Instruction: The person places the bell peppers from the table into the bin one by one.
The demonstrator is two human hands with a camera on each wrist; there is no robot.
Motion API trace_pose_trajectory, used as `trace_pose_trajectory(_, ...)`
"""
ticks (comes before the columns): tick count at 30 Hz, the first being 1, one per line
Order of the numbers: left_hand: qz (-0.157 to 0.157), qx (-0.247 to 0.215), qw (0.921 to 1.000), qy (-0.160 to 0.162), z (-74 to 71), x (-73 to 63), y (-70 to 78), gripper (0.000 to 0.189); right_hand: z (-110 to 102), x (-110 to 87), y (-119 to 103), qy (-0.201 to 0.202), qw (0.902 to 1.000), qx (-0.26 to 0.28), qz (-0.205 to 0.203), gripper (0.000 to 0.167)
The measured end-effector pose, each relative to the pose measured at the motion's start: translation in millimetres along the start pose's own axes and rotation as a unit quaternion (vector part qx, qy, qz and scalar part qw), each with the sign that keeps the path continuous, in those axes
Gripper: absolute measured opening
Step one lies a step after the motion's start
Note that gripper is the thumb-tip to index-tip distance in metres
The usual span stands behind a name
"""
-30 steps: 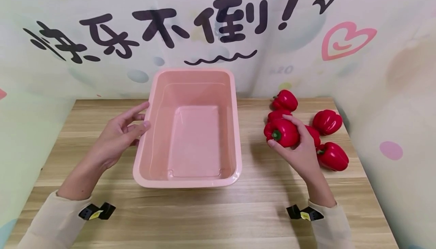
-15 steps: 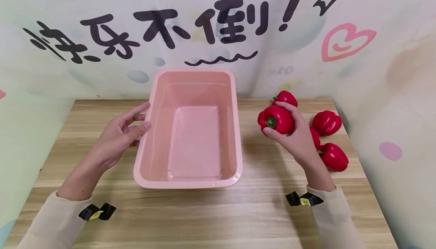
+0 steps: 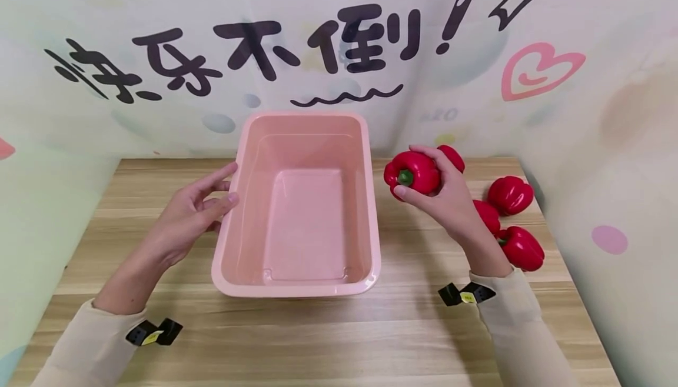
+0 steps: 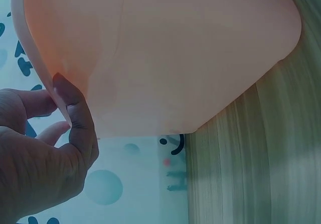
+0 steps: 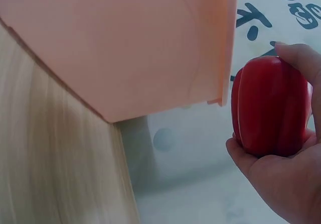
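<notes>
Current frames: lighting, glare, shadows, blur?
Head: brightly lit, small highlights on the held pepper and pink tub, soft shadow on the wooden table right of the tub; left wrist: dimmer, cool cast, table grain soft; right wrist: also dimmer, grain soft, only faint sheen on the pepper.

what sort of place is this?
Likely a small staged recording booth: a wooden-look table boxed in at back and sides by a printed backdrop, with a bin and red peppers at hand. No wider room shows.
</notes>
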State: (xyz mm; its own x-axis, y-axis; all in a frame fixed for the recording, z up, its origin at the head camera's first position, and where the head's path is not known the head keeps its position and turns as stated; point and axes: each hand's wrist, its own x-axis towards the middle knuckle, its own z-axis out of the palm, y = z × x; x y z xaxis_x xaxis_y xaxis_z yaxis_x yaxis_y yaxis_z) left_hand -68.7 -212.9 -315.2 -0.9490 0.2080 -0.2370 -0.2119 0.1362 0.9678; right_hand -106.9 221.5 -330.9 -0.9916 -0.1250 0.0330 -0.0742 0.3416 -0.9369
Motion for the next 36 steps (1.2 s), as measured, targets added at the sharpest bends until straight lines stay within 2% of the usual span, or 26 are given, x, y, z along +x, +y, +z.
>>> trace_pose_trajectory(7, 0.002, 0.004, 1.0000, -0.002, 1.4, 1.9, 0.5, 0.071, 7.2, 10.2, -15.1, -0.015, 0.9999, 0.009, 0.002, 0.077)
trace_pose_trajectory(16, -0.001, 0.010, 0.9999, -0.004, 2.0, 4.3, 0.9, 0.072, 16.0, 25.5, -34.4, -0.032, 0.9994, -0.012, -0.007, 0.077)
trace_pose_trajectory(24, -0.004, -0.001, 1.0000, 0.003, -2.2, -1.6, -3.2, 0.073, 33.4, 41.0, -46.4, -0.072, 0.9973, 0.009, -0.014, 0.078)
trace_pose_trajectory(36, 0.001, -0.008, 1.0000, 0.001, 0.3, 0.8, -1.3, 0.073, 43.1, 53.2, -58.9, -0.108, 0.9940, 0.015, -0.012, 0.078)
